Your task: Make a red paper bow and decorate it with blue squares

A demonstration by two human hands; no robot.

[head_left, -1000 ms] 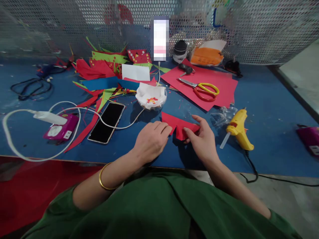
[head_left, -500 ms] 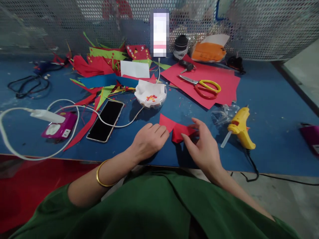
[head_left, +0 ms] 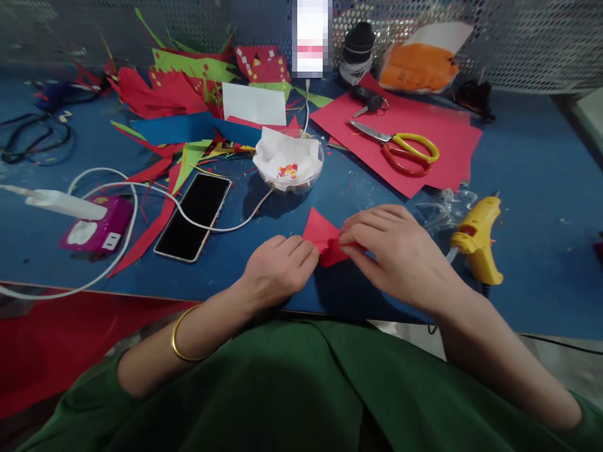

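No text, brand, number or sign can be read. Faint marks on the orange packet at upper right are too blurred; the screen at top centre is pixelated.

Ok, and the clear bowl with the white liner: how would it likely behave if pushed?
The bowl looks stiff and could slide, its curved wall perhaps letting it rock. The liner, thin and creased above the rim, would probably flex easily. The small red and yellow bits lie loose, so they might shift or spill if it tipped.
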